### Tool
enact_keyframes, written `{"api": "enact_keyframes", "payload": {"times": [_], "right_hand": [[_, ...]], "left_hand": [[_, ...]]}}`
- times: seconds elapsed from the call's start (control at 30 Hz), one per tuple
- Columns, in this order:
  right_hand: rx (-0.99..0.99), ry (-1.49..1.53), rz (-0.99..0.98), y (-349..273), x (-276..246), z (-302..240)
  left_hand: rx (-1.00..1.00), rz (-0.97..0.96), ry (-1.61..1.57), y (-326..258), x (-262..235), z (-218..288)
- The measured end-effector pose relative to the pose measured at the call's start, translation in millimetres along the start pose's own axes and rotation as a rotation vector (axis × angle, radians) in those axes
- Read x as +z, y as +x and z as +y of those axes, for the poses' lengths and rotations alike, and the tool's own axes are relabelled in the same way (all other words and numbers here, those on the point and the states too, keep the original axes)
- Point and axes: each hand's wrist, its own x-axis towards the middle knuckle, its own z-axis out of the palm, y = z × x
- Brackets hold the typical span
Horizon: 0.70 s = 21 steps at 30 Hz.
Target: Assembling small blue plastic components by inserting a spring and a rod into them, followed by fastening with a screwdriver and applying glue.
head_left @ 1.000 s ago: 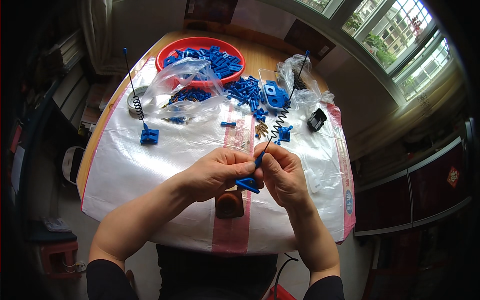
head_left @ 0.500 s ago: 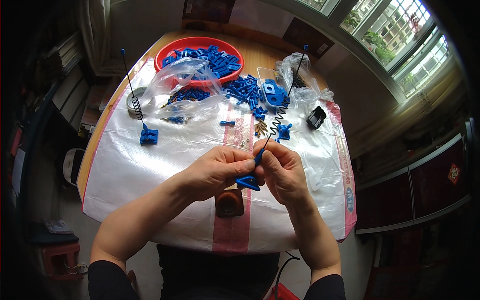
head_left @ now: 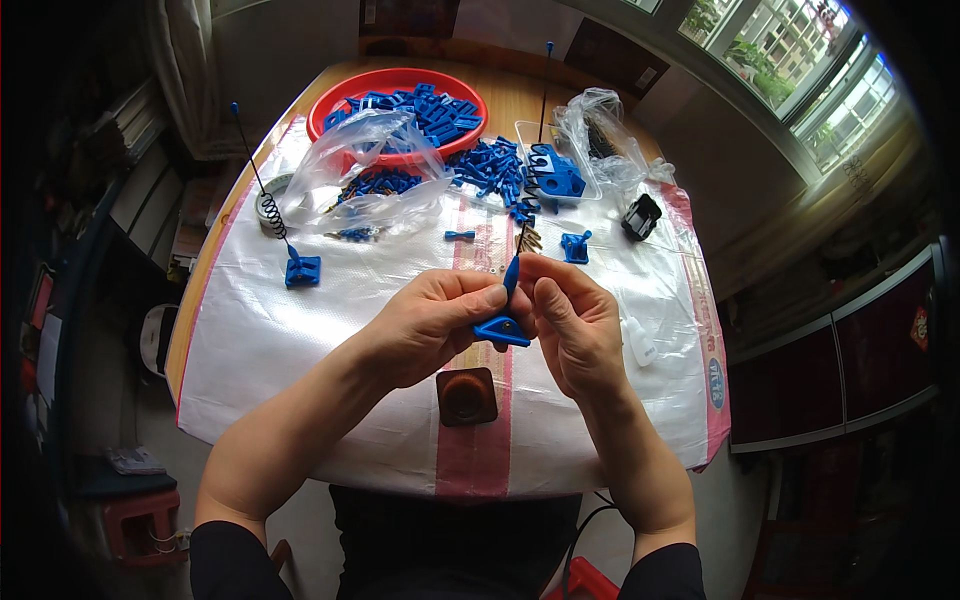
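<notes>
Above the near middle of the table, my left hand (head_left: 440, 318) pinches a blue plastic stand (head_left: 503, 331) by its upright tapered stem, between thumb and fingers. From the stem rises a black coiled spring wire (head_left: 531, 185) ending in a small blue tip at the top. My right hand (head_left: 578, 325) curls against the stand's right side, its index fingertip at the top of the stem; its other fingertips are partly hidden. Below my hands lies a dark brown square block with a round hollow (head_left: 467, 397). A similar blue stand with spring wire (head_left: 303, 271) stands at the left.
A red basin (head_left: 470, 88) of blue parts sits at the back, with a clear plastic bag (head_left: 400, 150) before it. Loose blue pieces (head_left: 490, 170), brass-coloured pins (head_left: 530, 241), a clear tray (head_left: 590, 185), a black box (head_left: 641, 217) and a white bottle (head_left: 640, 342) lie about.
The held stand has come more upright, its wire swinging leftward from a right-leaning tilt. My right thumb has drawn back a little from the stem. The whole view has shifted slightly.
</notes>
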Motion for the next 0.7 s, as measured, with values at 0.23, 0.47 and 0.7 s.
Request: {"api": "enact_keyframes", "payload": {"times": [0.23,0.47,0.7], "right_hand": [[-0.130,-0.115,0.094,-2.2,-2.5,7.2],[-0.170,-0.185,0.063,-5.4,1.8,13.0],[-0.151,-0.180,0.020,-6.1,14.0,16.2]], "left_hand": [[0.107,0.056,0.081,4.0,0.0,-0.4],[0.170,0.144,0.099,6.0,-7.4,1.7],[0.217,0.179,0.138,7.4,-9.4,0.9]]}}
